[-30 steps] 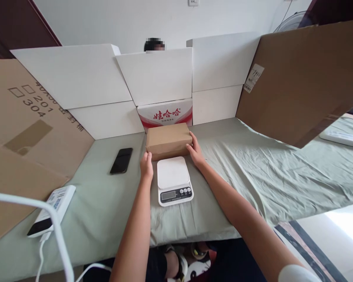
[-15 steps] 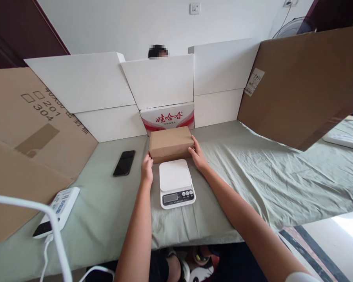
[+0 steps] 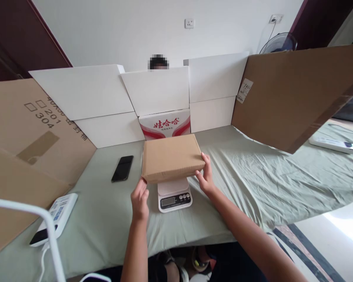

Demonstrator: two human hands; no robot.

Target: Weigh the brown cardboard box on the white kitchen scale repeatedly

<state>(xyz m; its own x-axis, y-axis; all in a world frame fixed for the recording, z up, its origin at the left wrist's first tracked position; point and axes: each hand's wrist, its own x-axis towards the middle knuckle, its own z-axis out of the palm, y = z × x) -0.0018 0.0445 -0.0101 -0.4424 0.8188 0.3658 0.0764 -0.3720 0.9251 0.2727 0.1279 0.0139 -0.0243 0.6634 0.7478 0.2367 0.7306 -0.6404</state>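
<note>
Where the fingers meet it, the brown cardboard box (image 3: 171, 158) is gripped at both near corners: right hand (image 3: 206, 178) fingers (image 3: 207, 163) wrap its near right corner, left hand (image 3: 140, 199) fingertips (image 3: 143, 184) touch its near left corner from below, loosely spread. Box: flat, closed, long axis running left to right, broad face up and tipped slightly toward the wearer. Position: between the two hands, just above the white kitchen scale (image 3: 174, 193), covering the far part of its platform; whether it rests on the platform cannot be told. Right hand holds closer and firmer. Scale display faces near. Surround: green cloth (image 3: 253, 180) over the table; black phone (image 3: 122, 168) to the left; red-printed carton (image 3: 164, 123) just beyond; white panels (image 3: 82, 92) and brown cardboard sheets (image 3: 297, 94) standing around.
</note>
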